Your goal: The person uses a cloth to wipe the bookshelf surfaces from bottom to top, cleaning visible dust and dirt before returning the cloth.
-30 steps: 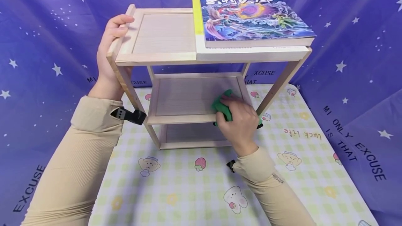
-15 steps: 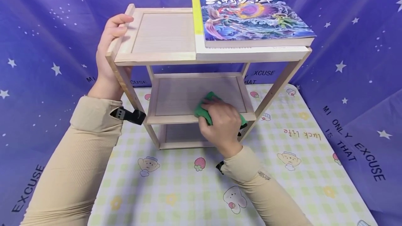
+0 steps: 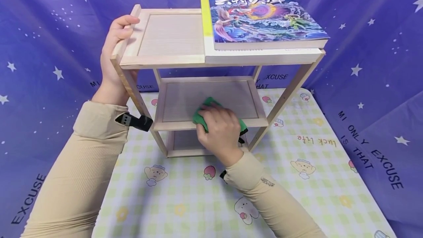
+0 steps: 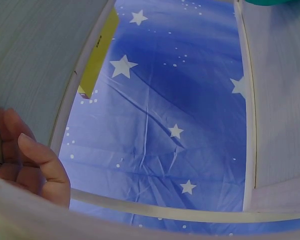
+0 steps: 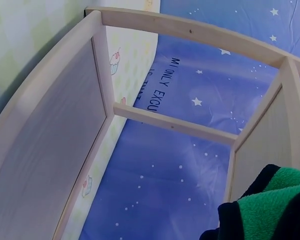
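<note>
A small wooden shelf rack (image 3: 178,60) with three tiers stands on the table. My left hand (image 3: 114,47) grips the left edge of its top tier, thumb and fingers around the side rail; in the left wrist view the fingers (image 4: 44,160) curl at the board. My right hand (image 3: 220,129) holds a bunched green cloth (image 3: 201,119) against the middle shelf (image 3: 180,98), near its front edge. Dark-edged folds of the green cloth (image 5: 270,210) show at the lower right of the right wrist view, where the right hand itself is out of sight.
Two books lie stacked on the right of the top tier: a blue illustrated book (image 3: 264,17) over one with a yellow strip (image 3: 206,14). The bottom shelf (image 3: 185,140) is partly behind the right hand. A checkered tablecloth (image 3: 185,194) covers the table; a starry blue curtain (image 3: 59,21) hangs around it.
My right hand has slid the green cloth leftward along the middle shelf, from its right end to about the middle. The left hand keeps its grip on the rack, and the books stay put.
</note>
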Available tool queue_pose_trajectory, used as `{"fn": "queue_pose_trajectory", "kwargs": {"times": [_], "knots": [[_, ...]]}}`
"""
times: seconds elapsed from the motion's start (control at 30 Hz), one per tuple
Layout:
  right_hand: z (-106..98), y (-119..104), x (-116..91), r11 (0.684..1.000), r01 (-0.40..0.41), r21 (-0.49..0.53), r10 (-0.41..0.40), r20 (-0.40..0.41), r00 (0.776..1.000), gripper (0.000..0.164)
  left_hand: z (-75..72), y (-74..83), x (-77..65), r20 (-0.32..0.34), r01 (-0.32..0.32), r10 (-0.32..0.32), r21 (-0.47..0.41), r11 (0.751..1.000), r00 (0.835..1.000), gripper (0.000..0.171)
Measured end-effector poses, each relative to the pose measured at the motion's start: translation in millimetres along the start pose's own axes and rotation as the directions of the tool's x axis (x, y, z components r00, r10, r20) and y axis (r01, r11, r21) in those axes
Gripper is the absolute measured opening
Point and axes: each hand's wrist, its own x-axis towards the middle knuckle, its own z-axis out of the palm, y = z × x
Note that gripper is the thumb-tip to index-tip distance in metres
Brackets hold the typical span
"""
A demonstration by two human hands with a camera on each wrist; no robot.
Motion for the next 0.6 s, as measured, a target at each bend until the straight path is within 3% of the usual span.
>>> {"fn": "queue_pose_trajectory", "kwargs": {"times": [0.27,0.43,0.6], "knots": [[3,-5,1,0.999,0.028,-0.015,-0.028,0.021,0.999,0.017,0.5,0.7,-0.7,-0.002,0.012,-0.012,-0.035,0.999,1.000,0.027],[5,-9,2,0.998,0.052,-0.027,-0.052,0.030,0.998,0.017,0.5,0.1,-1.1,0.001,0.001,-0.001,0.018,1.000,1.000,0.028],[7,-14,4,0.997,0.069,-0.030,-0.068,0.024,0.997,0.017,1.6,0.8,-0.9,0.000,0.005,-0.005,0.005,1.000,1.000,0.028]]}}
